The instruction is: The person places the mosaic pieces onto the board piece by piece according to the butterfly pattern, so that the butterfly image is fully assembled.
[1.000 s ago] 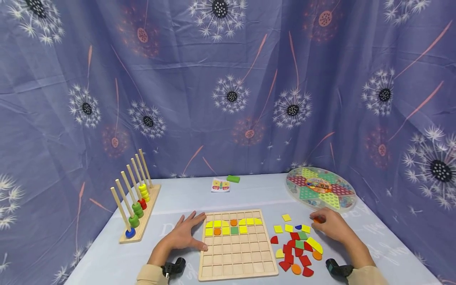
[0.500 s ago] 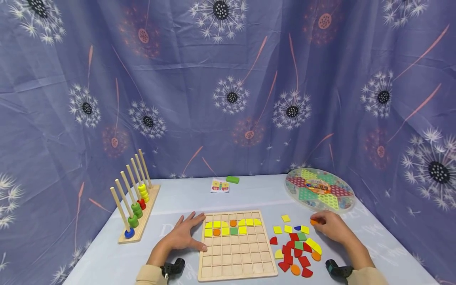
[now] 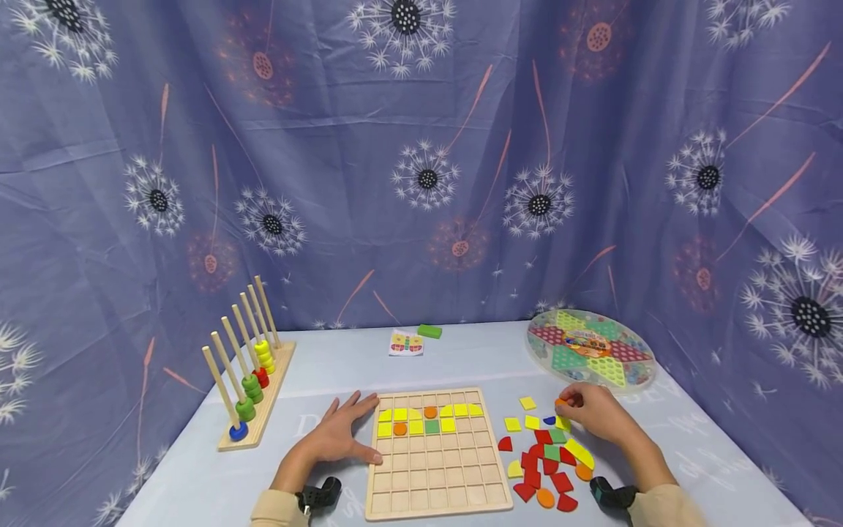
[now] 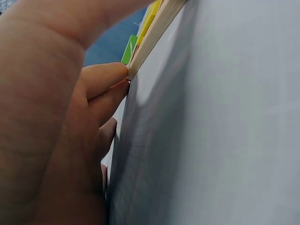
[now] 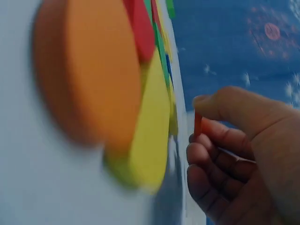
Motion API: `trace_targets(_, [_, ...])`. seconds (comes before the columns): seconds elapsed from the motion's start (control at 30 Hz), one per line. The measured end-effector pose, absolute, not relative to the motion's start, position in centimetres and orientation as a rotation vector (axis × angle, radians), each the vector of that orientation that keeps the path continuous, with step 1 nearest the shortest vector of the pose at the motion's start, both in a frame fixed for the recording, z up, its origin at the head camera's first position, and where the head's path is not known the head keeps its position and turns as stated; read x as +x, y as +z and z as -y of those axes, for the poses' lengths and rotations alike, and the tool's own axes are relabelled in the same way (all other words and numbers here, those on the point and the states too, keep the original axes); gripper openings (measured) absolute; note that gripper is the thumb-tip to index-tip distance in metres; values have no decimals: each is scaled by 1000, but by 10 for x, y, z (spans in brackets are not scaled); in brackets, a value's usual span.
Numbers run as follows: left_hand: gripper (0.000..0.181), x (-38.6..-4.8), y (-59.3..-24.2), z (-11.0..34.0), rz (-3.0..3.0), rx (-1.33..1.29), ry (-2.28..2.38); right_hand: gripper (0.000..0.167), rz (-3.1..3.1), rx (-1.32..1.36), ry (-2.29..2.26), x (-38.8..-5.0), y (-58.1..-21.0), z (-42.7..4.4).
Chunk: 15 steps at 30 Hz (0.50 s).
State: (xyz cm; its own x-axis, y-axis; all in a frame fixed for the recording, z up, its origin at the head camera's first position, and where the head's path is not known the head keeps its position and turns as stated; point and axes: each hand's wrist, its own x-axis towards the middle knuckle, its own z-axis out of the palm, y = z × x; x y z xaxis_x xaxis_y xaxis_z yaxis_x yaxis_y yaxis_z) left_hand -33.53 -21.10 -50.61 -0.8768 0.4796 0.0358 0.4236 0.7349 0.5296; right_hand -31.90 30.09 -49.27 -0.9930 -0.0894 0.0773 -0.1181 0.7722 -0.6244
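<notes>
In the head view the left hand (image 3: 337,435) lies with spread fingers at the left edge of the wooden grid board (image 3: 454,479), thumb and fingertips touching its rim. Yellow, orange and green pieces fill cells in the board's upper rows. The right hand (image 3: 596,412) pinches an orange piece (image 3: 561,402) between thumb and fingers, above the back right of the loose pieces. From the right wrist, the orange piece (image 5: 198,125) shows edge-on at the fingertips, clear of the pieces on the table. The left wrist view shows fingertips against the board's edge (image 4: 154,37).
Loose red (image 3: 532,472), yellow, green, blue and orange pieces lie right of the board. An abacus with upright pegs (image 3: 266,399) stands at the left. A round Chinese checkers set (image 3: 593,350), a pattern card (image 3: 406,344) and a green block (image 3: 430,331) lie at the back.
The right hand, pinching the orange piece, has moved left toward the board, over the edge of the loose pieces. The left hand has stayed at the board's left edge.
</notes>
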Motion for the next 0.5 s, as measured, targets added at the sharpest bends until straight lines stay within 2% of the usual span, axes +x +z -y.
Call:
trace_targets(0.2, [107, -333, -504, 212, -2835, 747, 824, 23, 2912, 328, 1044, -328, -482, -266])
trace_targets(0.5, [102, -332, -504, 210, -2819, 780, 833, 14, 2915, 581, 1036, -340, -473, -201])
